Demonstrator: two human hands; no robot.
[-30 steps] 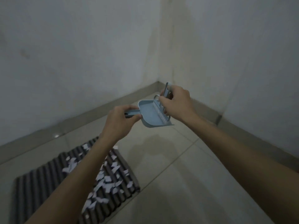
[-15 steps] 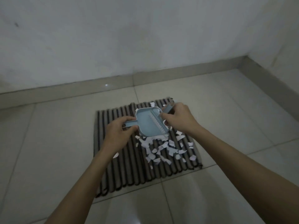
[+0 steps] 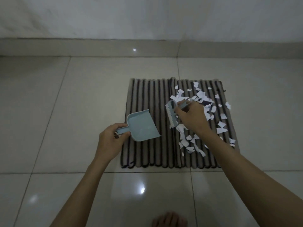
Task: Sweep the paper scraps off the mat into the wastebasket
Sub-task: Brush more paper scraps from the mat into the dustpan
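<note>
Mat [image 3: 147, 122] on tile floor [image 3: 65, 112], paper scraps [image 3: 203, 102] piled on its right half; no wastebasket in view. Left hand [image 3: 111, 140] closed on dustpan [image 3: 141, 126] handle at mat's left edge, right hand [image 3: 191, 118] pinching brush [image 3: 172, 115] over scraps. Sweeping looks about to start: next prob. pan lip down, brush scraps leftward in.

A home floor: glossy tiles [image 3: 82, 112], ribbed mat [image 3: 150, 153], bare foot [image 3: 168, 220].
</note>
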